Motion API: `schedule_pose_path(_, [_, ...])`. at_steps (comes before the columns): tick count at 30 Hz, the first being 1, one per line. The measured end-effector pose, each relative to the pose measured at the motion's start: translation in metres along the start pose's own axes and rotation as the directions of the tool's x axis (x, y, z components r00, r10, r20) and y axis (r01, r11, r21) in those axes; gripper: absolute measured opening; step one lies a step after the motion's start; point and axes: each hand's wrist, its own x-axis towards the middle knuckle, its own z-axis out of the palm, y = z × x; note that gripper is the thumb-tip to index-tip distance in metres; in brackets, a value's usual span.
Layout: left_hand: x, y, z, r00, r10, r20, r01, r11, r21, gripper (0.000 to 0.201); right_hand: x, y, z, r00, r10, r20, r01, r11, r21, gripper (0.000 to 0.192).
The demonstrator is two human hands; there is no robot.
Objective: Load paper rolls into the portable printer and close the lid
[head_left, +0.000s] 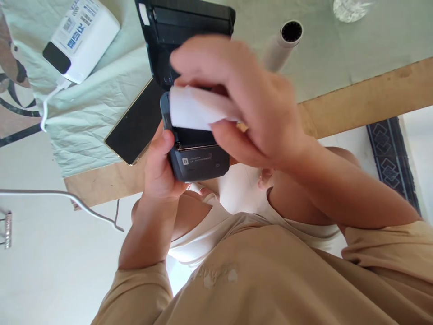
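The left hand [160, 169] grips a dark-grey plastic device [203, 170], its small print [200, 159] illegible, while the right hand [257, 99] pinches a white paper roll [193, 109].

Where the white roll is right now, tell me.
In the head view's upper middle, the white roll is in the right hand's grip, at the open dark device.

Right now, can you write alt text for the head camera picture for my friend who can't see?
A person's left-hand grip holds an open dark device while the right-hand grip holds a white roll at its opening. Nearby are a phone and a white boxy device.
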Motion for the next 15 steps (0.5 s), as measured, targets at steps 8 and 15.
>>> schedule_pose_path(8, [-0.002, 0.002, 0.0, 0.999, -0.025, 0.035, 0.025, 1.0, -0.018, 0.028, 0.003, 0.008, 0.018, 0.943, -0.241, -0.23, 0.226, 0.97, -0.09, 0.028])
schedule_pose_path(15, [0.0, 0.002, -0.002, 1.0, -0.022, 0.014, 0.022, 0.999, -0.029, 0.025, 0.0, 0.007, 0.018, 0.954, -0.267, -0.133, 0.241, 0.953, -0.186, 0.037])
